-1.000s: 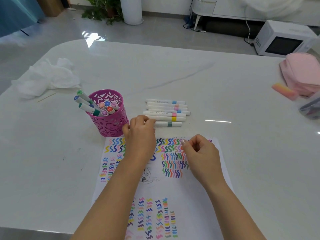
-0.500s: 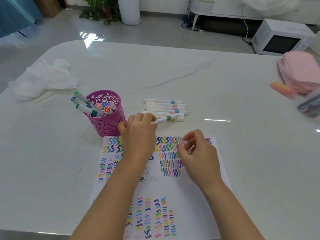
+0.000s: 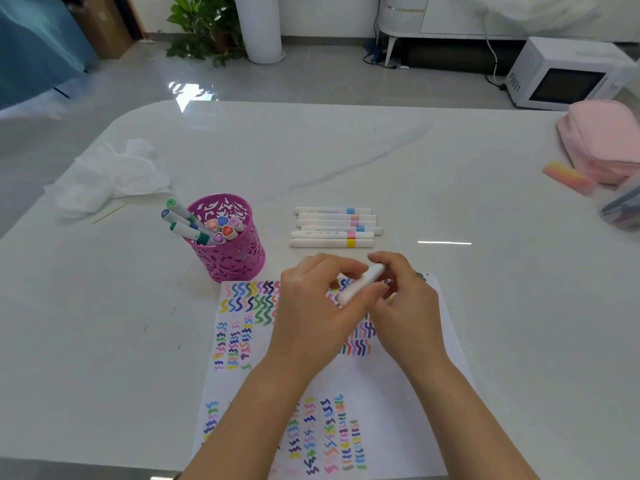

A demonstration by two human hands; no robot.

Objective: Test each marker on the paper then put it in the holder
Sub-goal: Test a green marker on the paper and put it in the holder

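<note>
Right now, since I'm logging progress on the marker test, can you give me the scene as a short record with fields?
held: white marker, gripped by left hand and right hand, above the paper
cap: cannot tell if on or off
paper marks: many coloured squiggles
loose: row of markers lying side by side beyond the paper
store: pink holder, left of the row, with standing markers in it
</note>
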